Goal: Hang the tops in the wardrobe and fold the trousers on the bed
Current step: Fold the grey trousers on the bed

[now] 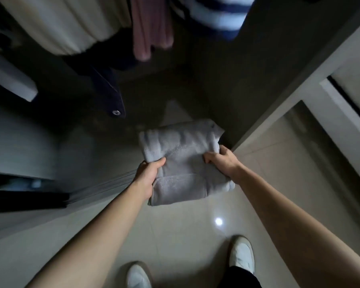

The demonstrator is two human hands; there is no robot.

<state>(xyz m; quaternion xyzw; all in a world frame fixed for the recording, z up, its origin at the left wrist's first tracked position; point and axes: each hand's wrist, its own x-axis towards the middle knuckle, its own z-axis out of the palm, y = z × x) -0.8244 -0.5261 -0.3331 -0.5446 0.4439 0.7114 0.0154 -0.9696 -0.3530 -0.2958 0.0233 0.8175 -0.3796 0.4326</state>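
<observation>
A folded grey garment (183, 159), a thick rectangular bundle, is held out in front of me over the wardrobe's dark floor (146, 96). My left hand (149, 173) grips its left edge with the thumb on top. My right hand (221, 161) grips its right edge, fingers curled over the fabric. Above, tops hang in the wardrobe: a cream one (67, 23), a pink one (152, 28), a blue-and-white striped one (218, 13) and a dark navy garment with a metal eyelet (108, 94).
The wardrobe's right side panel (289, 84) runs diagonally beside my right hand. A sliding-door track (104, 186) lies under my left wrist. A white shelf edge (13, 84) juts in at left. My white shoes (242, 254) stand on glossy tiled floor (185, 235).
</observation>
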